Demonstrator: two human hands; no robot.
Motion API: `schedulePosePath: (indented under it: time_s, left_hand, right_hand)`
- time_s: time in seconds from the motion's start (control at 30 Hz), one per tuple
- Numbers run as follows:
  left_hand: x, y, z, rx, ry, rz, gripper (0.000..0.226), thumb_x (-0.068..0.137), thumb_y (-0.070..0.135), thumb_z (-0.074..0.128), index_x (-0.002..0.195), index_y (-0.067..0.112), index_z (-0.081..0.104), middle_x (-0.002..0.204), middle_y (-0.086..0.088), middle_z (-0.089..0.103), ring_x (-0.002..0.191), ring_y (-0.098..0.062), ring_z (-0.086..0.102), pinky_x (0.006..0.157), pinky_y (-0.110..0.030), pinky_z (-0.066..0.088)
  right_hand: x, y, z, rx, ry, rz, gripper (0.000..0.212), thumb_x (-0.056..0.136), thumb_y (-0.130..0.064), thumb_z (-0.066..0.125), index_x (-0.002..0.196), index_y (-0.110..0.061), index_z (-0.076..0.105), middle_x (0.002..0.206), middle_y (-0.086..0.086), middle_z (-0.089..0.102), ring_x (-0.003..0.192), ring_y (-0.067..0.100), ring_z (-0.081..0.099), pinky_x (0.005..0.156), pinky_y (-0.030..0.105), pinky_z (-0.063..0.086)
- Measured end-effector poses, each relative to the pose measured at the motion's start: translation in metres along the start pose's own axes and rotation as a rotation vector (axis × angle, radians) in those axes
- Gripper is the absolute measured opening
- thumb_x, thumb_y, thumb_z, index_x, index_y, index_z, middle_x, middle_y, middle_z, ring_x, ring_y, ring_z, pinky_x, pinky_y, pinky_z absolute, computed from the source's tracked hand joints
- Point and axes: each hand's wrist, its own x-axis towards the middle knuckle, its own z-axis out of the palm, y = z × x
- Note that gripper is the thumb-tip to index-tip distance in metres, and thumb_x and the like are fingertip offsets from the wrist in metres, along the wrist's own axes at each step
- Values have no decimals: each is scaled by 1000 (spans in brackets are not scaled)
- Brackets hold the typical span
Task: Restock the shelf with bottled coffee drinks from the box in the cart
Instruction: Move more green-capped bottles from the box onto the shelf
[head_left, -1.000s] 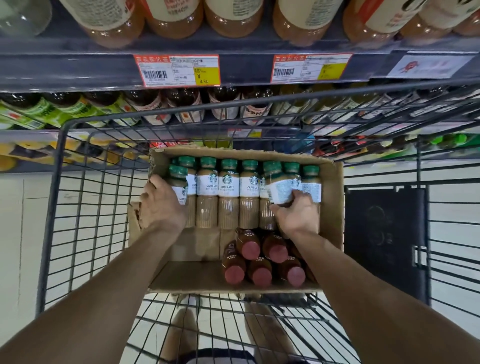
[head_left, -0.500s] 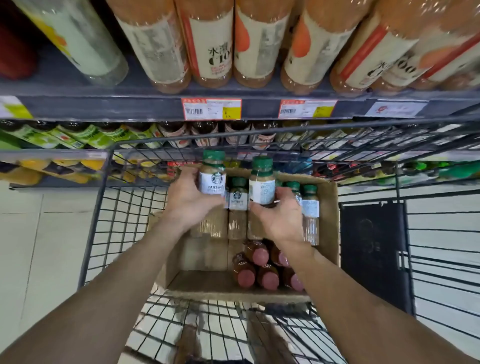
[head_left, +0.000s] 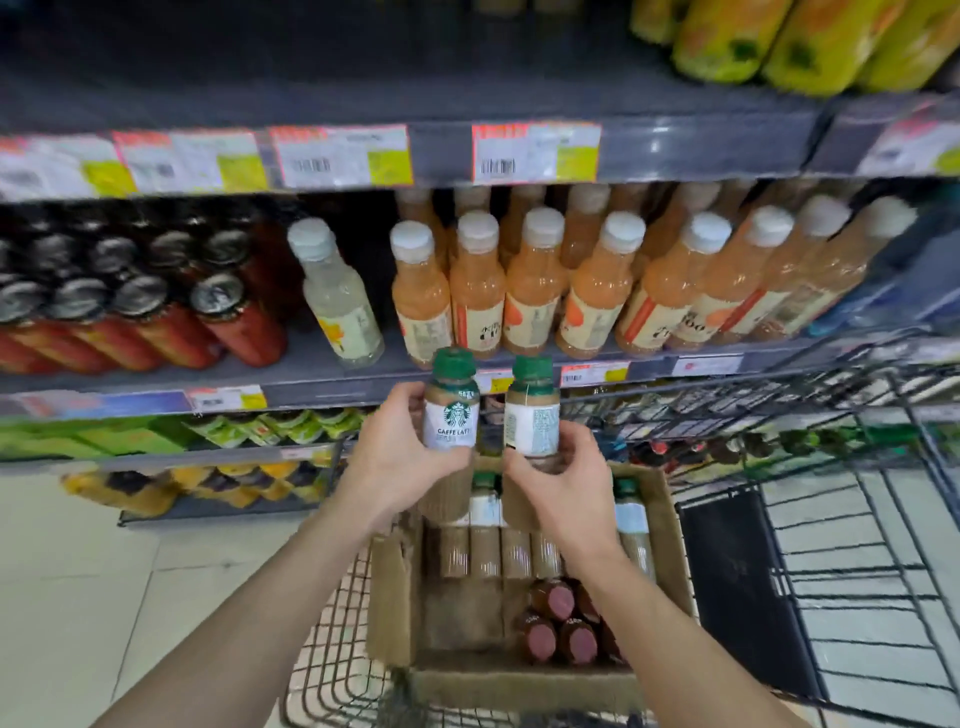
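Mid-carry — left hand (head_left: 400, 457) and right hand (head_left: 563, 480) each grip a coffee bottle (head_left: 451, 410) at frame center — next needs a free shelf (head_left: 322, 366) slot.

Grey shelf (head_left: 322, 371) is stocked w/ red cans (head_left: 228, 317) at left, one clear bottle (head_left: 337, 301), then orange-drink bottles (head_left: 535, 291) in rows. Cardboard box (head_left: 395, 587) is carried in wire cart (head_left: 332, 670); labels blurred, probably juice.

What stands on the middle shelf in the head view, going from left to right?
Red cans → one clear pale bottle → orange juice bottles.
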Motion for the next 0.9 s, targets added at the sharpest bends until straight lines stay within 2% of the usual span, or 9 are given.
schedulePosePath:
  time_s: [0.13,0.27,0.33,0.5,0.6,0.67,0.73,0.8,0.9]
  left_hand:
    - [-16,27,-36,-12,5,110,64,58,27,85,111,30,49,98,16,66,90,-2,65,80,-28,55]
    - [-24,67,-72,-19,41,245,57,63,17,84,105,35,49,96,16,66,84,7,63,71,-11,49]
    - [-25,92,-90,0,73,323,59,61,18,85,100,41,47,93,19,65,82,9,62,71,-11,50]
    - [-18,157,-136,24,131,505,57,56,29,84,100,38,49,92,18,66,82,5,64,72,-17,52]
    - [-13,197,-163,21,178,596,58,59,26,87,100,38,48,94,20,65,84,9,62,73,-12,50]
    - [-7,219,-178,7,196,621,60,60,24,87,107,30,51,95,19,66,83,9,63,73,-13,52]
    - [2,237,-190,-18,212,630,62,61,21,88,111,23,52,95,16,66,82,7,64,72,-12,53]
    - [13,250,-198,-51,236,621,62,61,18,89,111,22,51,95,15,66,82,7,64,71,-11,52]
    - [29,262,-205,-90,263,604,63,61,17,89,109,25,49,97,17,64,85,6,65,74,-14,53]
  right_hand:
    - [-13,-48,-10,54,29,-74,49,73,-36,81,115,-29,55,103,-15,65,90,0,62,80,26,52]
    - [-21,-104,-22,65,56,-212,48,75,-34,80,116,-29,55,105,-17,63,90,-8,58,71,9,43]
    - [-23,-134,-30,82,63,-272,46,76,-32,81,114,-31,55,104,-18,63,88,-10,58,69,6,43]
    - [-22,-211,-49,101,124,-448,45,74,-27,82,110,-32,57,100,-16,67,89,-10,60,72,10,47]
    - [-14,-251,-58,115,141,-521,47,73,-33,81,114,-32,59,103,-19,67,93,-7,61,79,19,50]
    - [-6,-274,-62,103,134,-569,49,74,-36,80,117,-33,58,105,-22,67,96,-6,61,81,22,51]
    - [2,-295,-64,94,131,-620,49,76,-34,79,119,-32,58,107,-23,65,97,-8,60,81,18,51]
    - [13,-312,-63,89,128,-653,50,77,-31,79,122,-27,57,107,-22,64,97,-10,60,79,13,51]
    - [31,-330,-57,67,114,-671,52,76,-29,79,123,-22,59,107,-16,67,96,-7,62,81,18,54]
